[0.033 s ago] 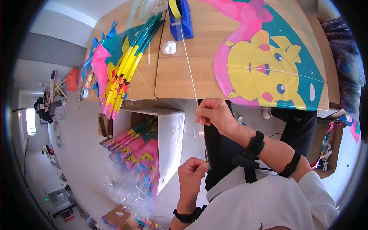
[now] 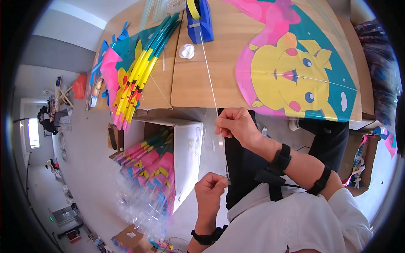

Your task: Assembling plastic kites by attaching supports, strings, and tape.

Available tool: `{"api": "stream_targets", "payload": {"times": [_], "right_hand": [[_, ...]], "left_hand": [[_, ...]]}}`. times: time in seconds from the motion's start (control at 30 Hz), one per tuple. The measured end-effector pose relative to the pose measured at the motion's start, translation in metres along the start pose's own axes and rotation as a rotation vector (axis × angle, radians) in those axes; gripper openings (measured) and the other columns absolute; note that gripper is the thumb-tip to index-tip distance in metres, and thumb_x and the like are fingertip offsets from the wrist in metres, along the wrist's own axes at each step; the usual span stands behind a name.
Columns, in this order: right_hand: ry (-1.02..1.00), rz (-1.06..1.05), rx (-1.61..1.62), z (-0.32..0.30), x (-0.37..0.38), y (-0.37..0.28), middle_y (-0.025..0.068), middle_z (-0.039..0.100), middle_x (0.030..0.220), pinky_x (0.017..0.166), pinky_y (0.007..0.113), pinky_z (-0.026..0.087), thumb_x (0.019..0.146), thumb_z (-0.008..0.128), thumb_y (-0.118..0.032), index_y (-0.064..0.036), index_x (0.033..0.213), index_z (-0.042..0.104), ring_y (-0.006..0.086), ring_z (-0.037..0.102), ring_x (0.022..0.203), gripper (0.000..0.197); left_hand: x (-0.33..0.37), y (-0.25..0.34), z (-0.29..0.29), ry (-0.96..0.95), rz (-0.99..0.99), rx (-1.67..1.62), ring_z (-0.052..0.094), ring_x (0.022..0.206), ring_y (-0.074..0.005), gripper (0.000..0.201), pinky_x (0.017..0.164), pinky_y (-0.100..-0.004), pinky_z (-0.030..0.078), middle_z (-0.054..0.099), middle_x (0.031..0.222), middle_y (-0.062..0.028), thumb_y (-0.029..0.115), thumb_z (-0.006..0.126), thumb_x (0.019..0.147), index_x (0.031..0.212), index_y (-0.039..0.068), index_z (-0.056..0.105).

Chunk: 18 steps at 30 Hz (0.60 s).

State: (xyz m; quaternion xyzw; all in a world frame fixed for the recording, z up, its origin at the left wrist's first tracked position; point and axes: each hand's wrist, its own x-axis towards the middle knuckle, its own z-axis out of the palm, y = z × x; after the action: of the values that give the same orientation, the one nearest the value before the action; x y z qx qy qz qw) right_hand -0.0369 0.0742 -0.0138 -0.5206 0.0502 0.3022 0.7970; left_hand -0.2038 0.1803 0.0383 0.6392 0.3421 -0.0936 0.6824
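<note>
A thin white rod [image 2: 209, 76] slants from beside the tape dispenser [image 2: 200, 25] down past the table edge. My right hand [image 2: 239, 127] pinches it between thumb and fingers, just off that edge. Lower down, over my lap, my left hand [image 2: 211, 192] is closed in a pinch at the rod's lower end; a small clear or greyish bit shows at its fingertips. On the table to the right lies a flat kite sail [image 2: 270, 76] with a yellow cartoon figure on green and pink. Another thin white rod [image 2: 310, 78] lies across it.
Rolled yellow and green kites [image 2: 143, 63] lie at the table's left, overhanging its edge. A small white round item [image 2: 186, 51] sits near the dispenser. Below stands an open white box [image 2: 187, 156] of bagged kites [image 2: 152, 168]. A carton [image 2: 358, 164] stands at right.
</note>
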Motion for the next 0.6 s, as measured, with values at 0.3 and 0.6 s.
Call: {"api": "stream_targets", "payload": {"times": [0.3, 0.6], "right_hand": [[0.239, -0.029, -0.241, -0.020, 0.041, -0.034, 0.0085, 0.061, 0.059, 0.039, 0.025, 0.044, 0.083, 0.057, -0.006, 0.0024, 0.068, 0.057, 0.0115, 0.057, 0.047, 0.018], [0.442, -0.256, -0.670, -0.043, 0.173, -0.095, 0.0124, 0.061, 0.056, 0.045, 0.028, 0.047, 0.078, 0.061, -0.009, 0.0037, 0.063, 0.061, 0.0156, 0.061, 0.051, 0.019]], "left_hand": [[0.010, 0.008, -0.028, -0.026, -0.005, 0.020, 0.047, 0.055, -0.0064, 0.006, 0.051, -0.0194, 0.036, 0.055, 0.064, -0.0021, -0.008, 0.060, 0.072, 0.072, -0.002, 0.058], [0.025, -0.024, -0.047, -0.185, -0.027, 0.032, 0.042, 0.056, -0.0046, 0.009, 0.052, -0.0196, 0.033, 0.051, 0.065, 0.0035, 0.004, 0.062, 0.080, 0.072, 0.004, 0.058]]}}
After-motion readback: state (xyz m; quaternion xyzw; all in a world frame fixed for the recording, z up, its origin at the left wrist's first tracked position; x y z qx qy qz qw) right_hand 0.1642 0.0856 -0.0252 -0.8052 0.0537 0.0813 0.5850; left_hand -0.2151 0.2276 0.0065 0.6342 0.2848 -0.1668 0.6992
